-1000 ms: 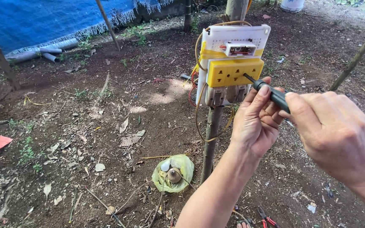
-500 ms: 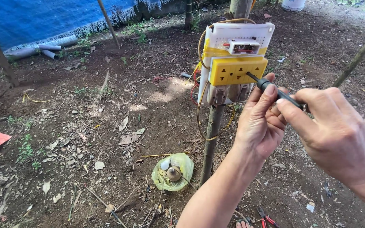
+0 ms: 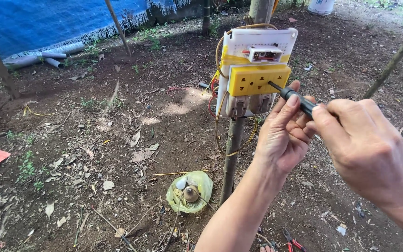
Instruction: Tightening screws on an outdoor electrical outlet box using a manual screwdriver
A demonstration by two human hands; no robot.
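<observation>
A white perforated board (image 3: 276, 39) is fixed on a thin wooden post (image 3: 231, 158). A yellow socket block (image 3: 256, 78) sits on its front, with a small white breaker above and two grey fittings below. Yellow and red wires loop down its left side. My right hand (image 3: 367, 149) grips the black handle of a screwdriver (image 3: 291, 95), whose tip touches the right edge of the yellow block. My left hand (image 3: 283, 133) steadies the screwdriver shaft, fingers curled around it just below the board.
A yellow-green plastic bag (image 3: 190, 192) with small parts lies at the post's foot. Red-handled pliers (image 3: 292, 241) rest on the dirt near the bottom edge. Grey pipes (image 3: 33, 58) and a blue tarp (image 3: 47, 21) lie at far left. A slanted stick (image 3: 392, 60) crosses at right.
Both hands and the screwdriver have stayed at the right edge of the yellow block, shifting only slightly. The view has drifted a little.
</observation>
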